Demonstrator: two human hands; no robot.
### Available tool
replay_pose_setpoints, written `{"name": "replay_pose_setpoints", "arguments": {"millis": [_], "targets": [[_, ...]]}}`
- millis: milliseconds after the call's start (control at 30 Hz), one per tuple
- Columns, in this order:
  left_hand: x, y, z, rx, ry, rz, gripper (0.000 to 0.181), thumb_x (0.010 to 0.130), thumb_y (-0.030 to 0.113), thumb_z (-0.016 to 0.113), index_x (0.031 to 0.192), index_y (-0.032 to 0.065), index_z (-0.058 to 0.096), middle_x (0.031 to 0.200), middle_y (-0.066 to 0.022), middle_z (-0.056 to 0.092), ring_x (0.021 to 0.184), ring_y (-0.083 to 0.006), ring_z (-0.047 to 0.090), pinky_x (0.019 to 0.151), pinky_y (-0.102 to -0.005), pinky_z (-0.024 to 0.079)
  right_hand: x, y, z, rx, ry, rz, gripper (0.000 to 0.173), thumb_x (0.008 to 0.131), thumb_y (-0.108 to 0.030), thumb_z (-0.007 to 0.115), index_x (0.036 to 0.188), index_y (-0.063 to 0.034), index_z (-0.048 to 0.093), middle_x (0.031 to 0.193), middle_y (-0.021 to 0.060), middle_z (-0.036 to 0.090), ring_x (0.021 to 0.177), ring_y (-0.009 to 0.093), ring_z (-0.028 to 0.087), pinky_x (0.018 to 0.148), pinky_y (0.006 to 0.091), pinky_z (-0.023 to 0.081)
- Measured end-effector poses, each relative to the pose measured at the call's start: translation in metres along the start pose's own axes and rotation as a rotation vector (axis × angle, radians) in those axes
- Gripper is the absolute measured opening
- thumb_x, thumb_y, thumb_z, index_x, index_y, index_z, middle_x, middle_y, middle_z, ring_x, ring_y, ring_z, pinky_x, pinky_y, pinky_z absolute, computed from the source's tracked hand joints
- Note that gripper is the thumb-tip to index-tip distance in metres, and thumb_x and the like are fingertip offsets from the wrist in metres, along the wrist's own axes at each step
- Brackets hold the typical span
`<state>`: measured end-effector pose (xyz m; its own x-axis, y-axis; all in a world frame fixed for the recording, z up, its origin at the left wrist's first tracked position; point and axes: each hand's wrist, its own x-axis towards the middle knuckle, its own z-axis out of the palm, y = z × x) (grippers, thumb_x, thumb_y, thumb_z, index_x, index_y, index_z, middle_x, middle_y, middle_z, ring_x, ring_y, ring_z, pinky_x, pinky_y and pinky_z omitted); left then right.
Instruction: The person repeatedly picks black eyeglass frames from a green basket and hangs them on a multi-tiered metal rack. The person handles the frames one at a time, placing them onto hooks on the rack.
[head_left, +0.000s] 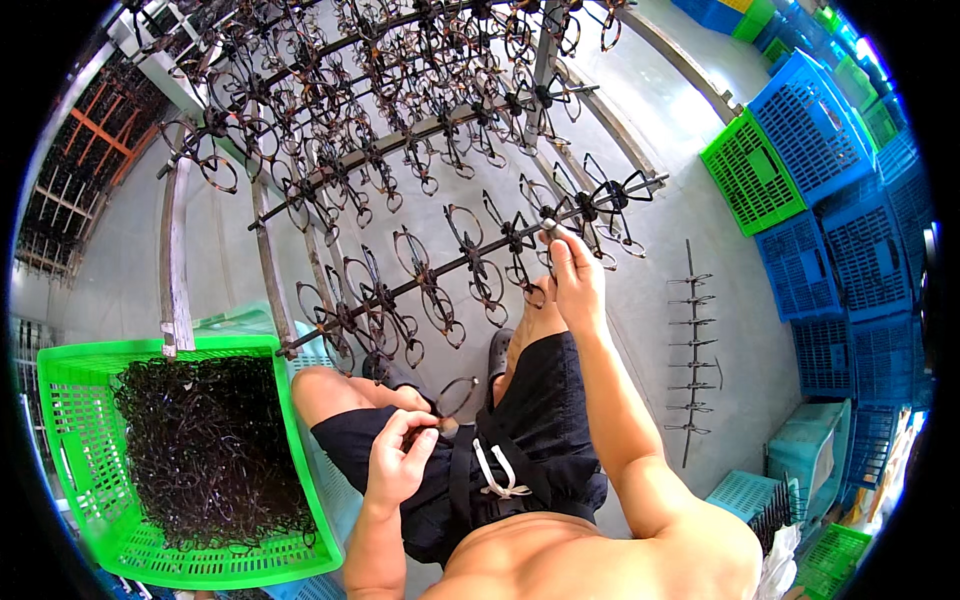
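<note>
My left hand (403, 455) holds dark eyeglass frames (456, 399) above my lap; one round rim sticks out past the fingers. My right hand (576, 279) is raised at the nearest metal rack bar (450, 264), its fingers closed round a small silvery-tipped object (550, 224) that I cannot identify. Along that bar, black clips carry dark and tortoiseshell eyeglass frames (426, 289). To my left, a green plastic basket (321, 480) holds a tangled heap of dark eyeglass frames (214, 450).
More bars of hanging eyeglass frames (375, 157) rise ahead. A loose rod with clips (694, 352) lies on the floor at right. Stacked blue crates (814, 135) and a green crate (754, 172) stand beyond it. Metal beams (176, 247) run near the basket.
</note>
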<state>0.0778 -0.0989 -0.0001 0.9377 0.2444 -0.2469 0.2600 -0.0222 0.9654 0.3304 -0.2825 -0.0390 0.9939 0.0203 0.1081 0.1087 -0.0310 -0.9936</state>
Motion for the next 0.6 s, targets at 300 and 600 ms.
{"name": "replay_pose_setpoints", "arguments": {"millis": [300,600], "targets": [[-0.020,-0.011,-0.015,-0.352,0.135,-0.157,0.011,0.089,0.002,0.055,0.100,0.0008,0.057,0.095,-0.0085,0.063,0.080,-0.0076,0.056,0.063,-0.0201,0.047,0.007,-0.035,0.024,0.033,0.008,0.243,0.018,0.089,-0.008,0.053,0.104,0.0006,0.052,0.089,0.0080,0.063,0.083,0.011,0.058,0.075,0.0242,0.045],[-0.007,-0.007,-0.003,-0.271,0.093,0.101,0.022,0.087,-0.001,0.053,0.108,0.0030,0.048,0.090,0.0001,0.048,0.072,-0.0052,0.041,0.069,-0.0173,0.037,0.014,-0.010,0.041,0.145,0.097,0.218,0.014,0.088,-0.012,0.058,0.094,-0.0027,0.050,0.072,0.0022,0.056,0.063,0.009,0.053,0.061,0.0230,0.042]]}}
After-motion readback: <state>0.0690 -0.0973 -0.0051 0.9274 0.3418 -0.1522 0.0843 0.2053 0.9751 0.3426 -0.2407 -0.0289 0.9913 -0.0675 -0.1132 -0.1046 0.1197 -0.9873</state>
